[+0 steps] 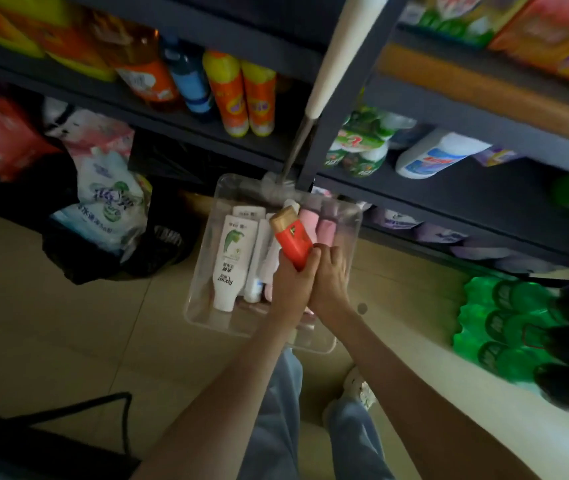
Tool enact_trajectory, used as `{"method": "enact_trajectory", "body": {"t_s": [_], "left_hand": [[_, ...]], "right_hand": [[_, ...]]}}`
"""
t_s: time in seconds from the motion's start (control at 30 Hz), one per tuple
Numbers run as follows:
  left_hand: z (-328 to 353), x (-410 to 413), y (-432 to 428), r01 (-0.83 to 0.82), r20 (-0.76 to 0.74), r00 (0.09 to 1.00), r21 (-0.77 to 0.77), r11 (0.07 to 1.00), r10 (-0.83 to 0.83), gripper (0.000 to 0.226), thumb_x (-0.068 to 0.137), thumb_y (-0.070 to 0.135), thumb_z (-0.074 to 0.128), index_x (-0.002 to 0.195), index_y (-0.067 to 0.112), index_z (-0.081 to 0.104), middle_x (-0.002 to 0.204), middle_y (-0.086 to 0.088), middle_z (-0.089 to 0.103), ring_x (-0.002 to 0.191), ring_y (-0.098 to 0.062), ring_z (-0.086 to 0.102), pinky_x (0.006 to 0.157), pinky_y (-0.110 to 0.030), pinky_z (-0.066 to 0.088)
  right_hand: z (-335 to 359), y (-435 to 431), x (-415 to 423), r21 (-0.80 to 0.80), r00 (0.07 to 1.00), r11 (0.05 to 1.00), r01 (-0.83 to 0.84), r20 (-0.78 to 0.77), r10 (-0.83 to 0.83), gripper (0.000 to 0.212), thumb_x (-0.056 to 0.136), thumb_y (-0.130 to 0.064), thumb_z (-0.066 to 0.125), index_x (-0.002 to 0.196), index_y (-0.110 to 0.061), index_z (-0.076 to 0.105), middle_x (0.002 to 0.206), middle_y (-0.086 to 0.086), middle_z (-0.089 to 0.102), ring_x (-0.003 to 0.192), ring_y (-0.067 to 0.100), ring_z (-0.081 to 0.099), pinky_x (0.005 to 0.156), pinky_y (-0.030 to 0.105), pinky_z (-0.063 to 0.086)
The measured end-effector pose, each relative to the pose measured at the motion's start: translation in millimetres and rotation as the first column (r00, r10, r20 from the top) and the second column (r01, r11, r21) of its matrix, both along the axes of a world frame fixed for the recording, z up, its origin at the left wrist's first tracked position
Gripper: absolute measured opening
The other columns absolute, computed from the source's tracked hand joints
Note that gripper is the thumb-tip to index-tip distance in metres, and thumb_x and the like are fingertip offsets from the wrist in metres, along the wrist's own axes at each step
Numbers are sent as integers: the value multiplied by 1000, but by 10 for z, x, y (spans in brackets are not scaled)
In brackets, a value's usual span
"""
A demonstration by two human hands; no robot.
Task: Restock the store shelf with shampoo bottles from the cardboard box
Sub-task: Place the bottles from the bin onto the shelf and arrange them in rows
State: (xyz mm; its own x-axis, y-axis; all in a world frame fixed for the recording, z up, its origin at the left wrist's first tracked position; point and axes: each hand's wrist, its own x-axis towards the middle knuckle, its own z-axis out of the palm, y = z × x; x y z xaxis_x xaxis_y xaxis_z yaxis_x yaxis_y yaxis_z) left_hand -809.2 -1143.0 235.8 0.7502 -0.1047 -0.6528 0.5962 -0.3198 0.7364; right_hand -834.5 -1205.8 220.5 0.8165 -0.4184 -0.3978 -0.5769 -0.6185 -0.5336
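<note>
Both hands met over the clear bin (207, 299): left hand (291, 284) clamped on the red shampoo bottle (291, 240), right hand (331, 275) pressed beside it, fingers loosely curled.

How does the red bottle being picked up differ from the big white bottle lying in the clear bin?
The red bottle has a gold cap; the white bottle is white with a green leaf print. The red one is lifted, tilted, in the left hand, with the right hand beside it; the white one lies flat in the clear bin, untouched. The white one looks longer. Both caps point toward the shelves.
</note>
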Motion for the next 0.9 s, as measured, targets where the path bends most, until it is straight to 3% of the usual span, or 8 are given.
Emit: {"method": "enact_trajectory", "body": {"t_s": [0.1, 0.17, 0.23, 0.3, 0.4, 0.5, 0.63, 0.9], "left_hand": [[314, 8, -67, -1, -4, 1000, -43, 999, 1, 37, 86, 40, 62, 114, 16, 56, 96, 3, 68, 90, -14, 65, 84, -28, 51], [522, -31, -111, 64, -10, 998, -111, 992, -65, 35, 88, 35, 62, 119, 19, 55, 102, 3, 67, 96, -13, 64, 87, -27, 49], [787, -104, -177, 132, 9, 991, -178, 975, -133, 36, 86, 33, 65, 119, 20, 57, 105, 1, 69, 99, -15, 65, 93, -35, 50], [1101, -199, -318, 161, 40, 987, -227, 960, -156, 33, 85, 26, 67, 116, 16, 59, 107, -8, 69, 100, -21, 66, 93, -41, 51], [1735, -478, -640, 215, 113, 975, -309, 926, -189, 26, 84, 16, 68, 110, 14, 60, 107, -18, 66, 94, -25, 64, 89, -40, 51], [2146, -627, -939, 323, 208, 941, -317, 892, -267, 28, 83, 16, 69, 109, 20, 61, 100, -9, 69, 87, -17, 64, 82, -33, 52], [3033, -947, -1542, 478, 378, 857, -325, 816, -351, 24, 85, 8, 65, 108, 15, 62, 94, -2, 69, 82, -11, 64, 75, -23, 52], [4618, -1215, -2564, 668, 753, 571, -195, 719, -326, 22, 82, 12, 71, 96, 27, 62, 90, 8, 69, 78, 2, 63, 80, -24, 49]], "right_hand": [[360, -199, -65, 190, 997, 982, 2, 70, -15, 49, 77, -16, 70, 120, -4, 50, 118, 16, 43, 104, 29, 48, 91, 41, 44], [675, -410, -165, 400, 997, 914, 68, 7, -78, 61, 69, -11, 75, 123, -6, 48, 114, 9, 45, 96, 16, 51, 83, 26, 48], [961, -646, -336, 568, 995, 817, 99, -49, -86, 57, 69, -4, 77, 118, -9, 49, 98, -1, 53, 82, 3, 53, 69, 11, 47], [1210, -903, -531, 633, 997, 770, 80, -53, -60, 48, 74, -6, 76, 113, -13, 49, 94, -3, 59, 81, 4, 58, 70, 14, 49], [1686, -1300, -873, 653, 999, 756, 45, -8, -52, 44, 75, -13, 77, 112, -14, 53, 101, 1, 65, 91, 13, 63, 81, 24, 52], [2118, -1606, -1046, 618, 998, 786, -25, 63, -18, 40, 77, -12, 75, 112, -12, 57, 108, 7, 67, 99, 20, 64, 91, 38, 52], [2994, -2234, -1481, 591, 977, 806, -30, 188, -102, 39, 76, -9, 74, 112, -12, 59, 101, 1, 69, 91, 12, 65, 79, 25, 52], [4541, -3078, -1872, 417, 811, 908, -26, 540, -224, 34, 75, -12, 75, 106, -12, 61, 99, 8, 70, 88, 22, 67, 78, 32, 55]]}}
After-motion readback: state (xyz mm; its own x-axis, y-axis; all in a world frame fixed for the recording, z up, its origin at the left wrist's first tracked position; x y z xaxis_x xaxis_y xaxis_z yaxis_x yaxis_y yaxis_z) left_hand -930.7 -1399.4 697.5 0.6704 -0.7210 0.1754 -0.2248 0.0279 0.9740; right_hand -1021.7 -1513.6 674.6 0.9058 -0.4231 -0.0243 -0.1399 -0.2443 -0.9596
